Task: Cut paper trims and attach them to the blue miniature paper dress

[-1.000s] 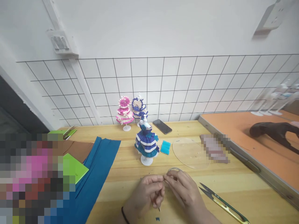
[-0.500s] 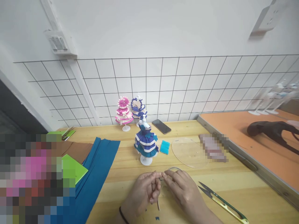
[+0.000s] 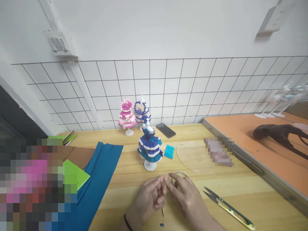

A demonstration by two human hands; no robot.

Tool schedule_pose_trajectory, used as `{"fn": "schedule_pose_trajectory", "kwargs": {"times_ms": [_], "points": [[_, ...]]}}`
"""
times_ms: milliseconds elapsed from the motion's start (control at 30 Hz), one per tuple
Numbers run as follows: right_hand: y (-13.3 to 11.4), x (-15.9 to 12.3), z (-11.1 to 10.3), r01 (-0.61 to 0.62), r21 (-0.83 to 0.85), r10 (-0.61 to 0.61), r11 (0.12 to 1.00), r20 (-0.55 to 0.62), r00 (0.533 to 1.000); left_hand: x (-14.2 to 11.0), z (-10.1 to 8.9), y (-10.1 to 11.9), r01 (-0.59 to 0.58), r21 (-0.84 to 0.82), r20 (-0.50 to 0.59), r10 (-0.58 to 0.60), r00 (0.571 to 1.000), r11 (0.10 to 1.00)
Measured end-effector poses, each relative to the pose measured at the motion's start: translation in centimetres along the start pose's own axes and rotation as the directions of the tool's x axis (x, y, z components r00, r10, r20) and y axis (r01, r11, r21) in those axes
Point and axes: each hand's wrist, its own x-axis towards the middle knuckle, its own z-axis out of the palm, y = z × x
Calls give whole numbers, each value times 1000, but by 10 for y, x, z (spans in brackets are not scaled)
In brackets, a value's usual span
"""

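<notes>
Above the pale wooden tabletop, the right hand has parted two fingers, suggesting regripping, their tips meeting the left hand, anything pinched hidden, with a thin dark strip, material unclear, below them.

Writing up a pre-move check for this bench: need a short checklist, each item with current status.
1. Hands meeting: ok; the left hand and right hand come together at the fingertips.
2. Grip on the thin stick: cannot tell; fingers hide its upper part.
3. Thread snips clear of right hand: ok, lying apart to its right.
4. Snip blades closed: not ok, tips apart.
5. Front blue-dressed figure upright: ok.
6. Scraps cleared: not ok; blue scrap near the hands.
</notes>
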Motion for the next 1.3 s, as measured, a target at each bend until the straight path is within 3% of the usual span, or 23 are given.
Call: {"fn": "schedule_pose_trajectory", "kwargs": {"times_ms": [300, 500, 667, 800, 900, 1100, 1200, 1300], "points": [[0, 6, -1, -71, 48, 70, 996, 22, 997, 2, -4, -6, 27, 112, 3, -28, 1000, 993], [4, 5, 0, -128, 151, 117, 980, 81, 990, 5, -6, -6, 55, 337, -63, -36, 997, 940], [3, 7, -6, -80, 194, 74, 978, 39, 997, 7, -9, -2, -2, 353, -88, 36, 995, 936], [-1, 8, -7, -98, 243, 98, 965, 9, 995, 6, -6, -4, 4, 388, -79, 29, 996, 922], [-3, 9, -6, -193, 355, 182, 915, 62, 981, 4, -2, -8, 20, 427, -67, 9, 998, 904], [-2, 9, -3, -428, 590, 359, 685, 238, 903, 2, -1, -6, 14, 506, -82, 32, 996, 862], [1, 7, 0, -451, 612, 404, 649, 225, 887, 4, -5, -3, 11, 499, -127, 60, 990, 867], [3, 7, 3, -441, 632, 444, 638, 166, 881, 7, -12, 1, -11, 437, -256, 136, 957, 899]]}}
